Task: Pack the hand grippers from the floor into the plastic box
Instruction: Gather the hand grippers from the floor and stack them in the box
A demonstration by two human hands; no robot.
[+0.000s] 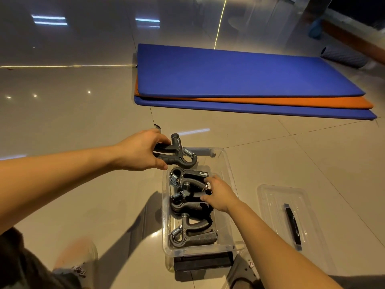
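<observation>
A clear plastic box [228,163] stands on the tiled floor in front of me. Three dark grey hand grippers with steel springs lie inside it: one at the far end [187,175], one in the middle [185,205], one at the near end [193,234]. My left hand [139,152] is shut on the handles of a fourth hand gripper [181,153], held just above the box's far left corner. My right hand [219,195] reaches into the box, its fingers on the handles of the far and middle grippers.
The box's clear lid [273,207] with a black latch lies on the floor to the right. Stacked blue and orange mats [239,80] lie farther off. A grey foam roller [341,57] is at the far right. My shoe [79,259] is at the lower left.
</observation>
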